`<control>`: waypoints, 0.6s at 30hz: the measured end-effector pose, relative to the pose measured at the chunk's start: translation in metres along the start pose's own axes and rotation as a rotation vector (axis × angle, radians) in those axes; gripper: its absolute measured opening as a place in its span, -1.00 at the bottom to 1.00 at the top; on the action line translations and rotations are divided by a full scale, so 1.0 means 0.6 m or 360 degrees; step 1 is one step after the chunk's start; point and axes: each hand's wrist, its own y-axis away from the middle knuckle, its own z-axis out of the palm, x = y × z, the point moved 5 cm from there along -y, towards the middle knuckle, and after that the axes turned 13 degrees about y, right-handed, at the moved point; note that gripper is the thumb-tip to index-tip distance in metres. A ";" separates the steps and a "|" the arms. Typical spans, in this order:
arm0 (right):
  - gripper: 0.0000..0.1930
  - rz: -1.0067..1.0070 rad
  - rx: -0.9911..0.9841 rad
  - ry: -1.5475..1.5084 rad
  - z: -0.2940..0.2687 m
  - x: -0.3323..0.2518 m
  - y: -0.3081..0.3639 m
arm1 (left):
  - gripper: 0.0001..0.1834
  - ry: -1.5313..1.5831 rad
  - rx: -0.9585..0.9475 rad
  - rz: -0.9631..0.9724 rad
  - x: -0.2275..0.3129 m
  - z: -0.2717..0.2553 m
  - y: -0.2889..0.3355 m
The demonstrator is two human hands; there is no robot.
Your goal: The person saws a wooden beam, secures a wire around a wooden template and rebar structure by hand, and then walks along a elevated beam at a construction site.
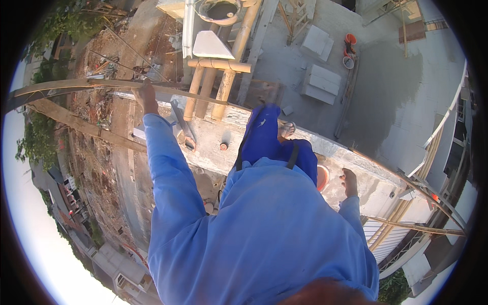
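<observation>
My left hand (146, 97) is stretched far out to the left and closed round a long bamboo pole (114, 83). Lower down on the right, my right hand (349, 184) hangs with its fingers loosely bent and apart, and nothing shows in it. It is over the pale concrete ledge (373, 185), beside a round orange rim (323, 178) partly hidden by my body. A bare foot (287, 130) shows on the ledge beside my blue trousers (262, 134).
Bamboo scaffolding (223, 91) stands ahead, with a pale slab (212, 44) and a mortar-smeared basin (219, 11) on it. A short pipe stub (223, 146) sticks up from the ledge. Pale block stacks (321, 84) and orange buckets (349, 39) stand right. Rubble ground (94, 147) lies far below left.
</observation>
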 end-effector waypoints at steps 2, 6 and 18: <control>-0.60 -0.0065 0.0038 -0.0006 -0.024 -0.019 -0.006 | -0.40 0.0193 0.0010 0.0036 0.001 0.022 -0.003; -0.60 -0.0005 0.0048 -0.0152 -0.026 0.017 -0.011 | -0.33 -0.0199 -0.0129 0.0207 0.018 0.059 -0.025; -0.76 0.0789 0.0384 -0.0215 -0.035 0.402 0.119 | -0.56 -0.0555 0.0222 0.0139 0.077 0.064 0.005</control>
